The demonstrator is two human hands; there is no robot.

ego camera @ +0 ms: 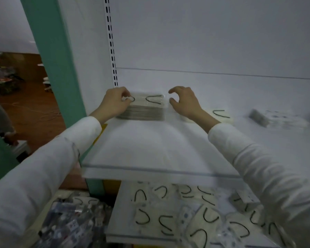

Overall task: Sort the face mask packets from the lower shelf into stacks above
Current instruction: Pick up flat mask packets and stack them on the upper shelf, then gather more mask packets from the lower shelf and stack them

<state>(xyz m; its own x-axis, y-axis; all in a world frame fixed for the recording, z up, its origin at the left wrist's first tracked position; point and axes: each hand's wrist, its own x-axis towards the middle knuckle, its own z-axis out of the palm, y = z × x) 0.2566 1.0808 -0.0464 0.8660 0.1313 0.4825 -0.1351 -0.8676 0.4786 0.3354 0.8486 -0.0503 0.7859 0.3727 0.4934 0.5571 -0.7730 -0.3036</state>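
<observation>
Left hand [115, 103] gripping the left end of the stack [147, 109], fingers curled over its top packet; right hand [185, 102] half-open, empty, just off the right edge. Risk: one-sided pressure sliding slick packets askew toward the open fingers.

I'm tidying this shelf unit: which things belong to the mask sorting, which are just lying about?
Job: tall mask stack, small mask stack, loose mask packets below, left hand, right hand.
Lying about: floor cables, patterned clutter bottom left.
</observation>
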